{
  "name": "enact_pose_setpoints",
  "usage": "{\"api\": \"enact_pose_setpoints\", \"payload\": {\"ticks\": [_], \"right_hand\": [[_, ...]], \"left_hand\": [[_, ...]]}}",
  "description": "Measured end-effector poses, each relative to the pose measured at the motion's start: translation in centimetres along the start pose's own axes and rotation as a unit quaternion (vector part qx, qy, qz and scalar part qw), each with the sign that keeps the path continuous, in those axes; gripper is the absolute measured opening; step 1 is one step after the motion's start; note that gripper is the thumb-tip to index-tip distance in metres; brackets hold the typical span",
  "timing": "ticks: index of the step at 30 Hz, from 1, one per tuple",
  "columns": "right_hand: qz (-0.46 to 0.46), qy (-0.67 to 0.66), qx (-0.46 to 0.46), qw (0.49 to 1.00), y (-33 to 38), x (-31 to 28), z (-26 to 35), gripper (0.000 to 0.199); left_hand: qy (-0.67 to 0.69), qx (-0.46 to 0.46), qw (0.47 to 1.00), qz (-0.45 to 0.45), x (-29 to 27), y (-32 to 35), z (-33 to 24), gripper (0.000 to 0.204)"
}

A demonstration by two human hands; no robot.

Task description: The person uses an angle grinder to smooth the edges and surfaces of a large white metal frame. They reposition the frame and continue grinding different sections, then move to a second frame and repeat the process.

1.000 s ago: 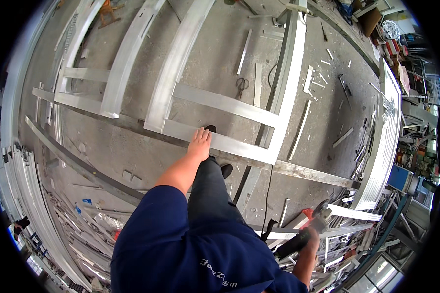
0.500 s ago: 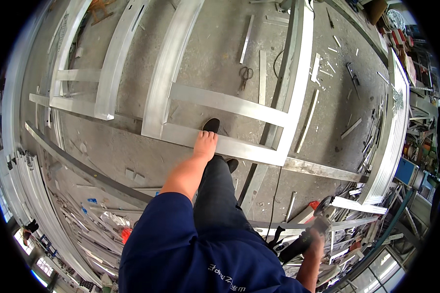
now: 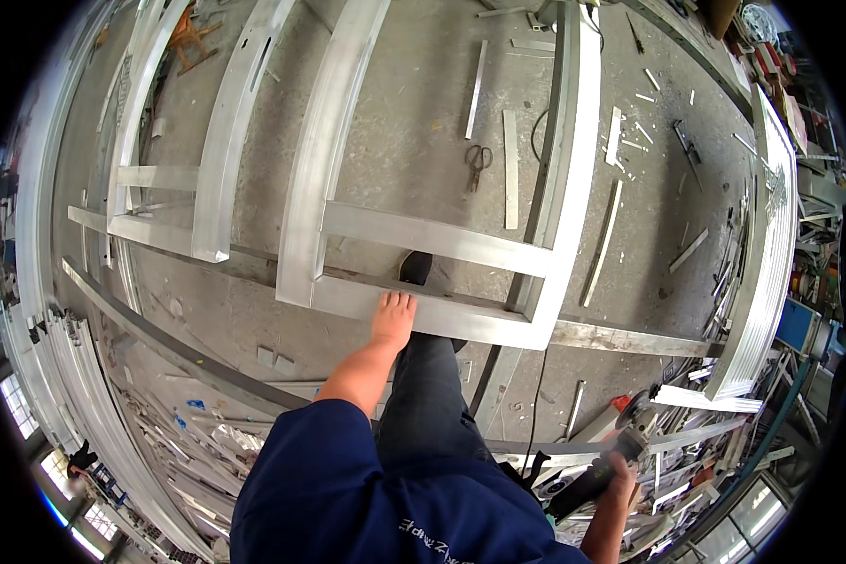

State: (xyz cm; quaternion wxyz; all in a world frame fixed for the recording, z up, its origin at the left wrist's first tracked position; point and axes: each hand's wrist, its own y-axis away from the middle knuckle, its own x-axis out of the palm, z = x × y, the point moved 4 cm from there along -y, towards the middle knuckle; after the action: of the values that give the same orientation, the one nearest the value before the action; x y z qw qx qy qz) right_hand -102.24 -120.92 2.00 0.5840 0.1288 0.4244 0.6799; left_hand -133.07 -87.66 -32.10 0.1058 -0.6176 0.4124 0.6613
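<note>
A silver aluminium frame (image 3: 470,320) of wide box bars stretches away in front of me, with a second crossbar set a little beyond its near end bar. My left hand (image 3: 394,321) is closed over that end bar, fingers curled across its upper edge. Off to my lower right, my right hand (image 3: 618,477) grips an angle grinder (image 3: 578,487) by its dark body. The grinder's metal head points up and away, apart from the frame. A black cable (image 3: 538,404) runs down past the frame's near right corner.
Metal support rails (image 3: 630,336) carry the frame. Another aluminium frame (image 3: 209,202) lies to the left. On the floor are scissors (image 3: 477,167) and loose strips (image 3: 510,169). Stacked profiles (image 3: 757,254) stand at right; offcuts cover the floor at both lower sides.
The frame and floor sit lower in the picture as the view shifts. My left hand stays on the end bar. My right hand has brought the grinder slightly to the right.
</note>
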Motion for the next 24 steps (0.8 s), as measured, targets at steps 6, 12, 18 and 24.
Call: {"api": "enact_pose_setpoints", "payload": {"ticks": [6,12,18,24], "right_hand": [[-0.008,0.037,0.002,0.999,-0.8,0.9,0.7,0.041],[0.024,0.045,-0.016,0.999,-0.7,2.9,1.7,0.034],[0.099,0.082,-0.076,0.989,-0.1,2.9,2.4,0.022],[0.15,0.136,-0.135,0.97,-0.4,1.4,2.2,0.022]], "left_hand": [[0.002,0.006,0.999,0.041,-0.4,0.4,0.4,0.031],[0.034,-0.009,0.999,0.006,-3.2,2.2,0.1,0.049],[0.189,-0.13,0.972,0.053,-3.7,8.7,0.8,0.07],[0.247,-0.217,0.912,0.244,1.6,17.9,3.9,0.065]]}}
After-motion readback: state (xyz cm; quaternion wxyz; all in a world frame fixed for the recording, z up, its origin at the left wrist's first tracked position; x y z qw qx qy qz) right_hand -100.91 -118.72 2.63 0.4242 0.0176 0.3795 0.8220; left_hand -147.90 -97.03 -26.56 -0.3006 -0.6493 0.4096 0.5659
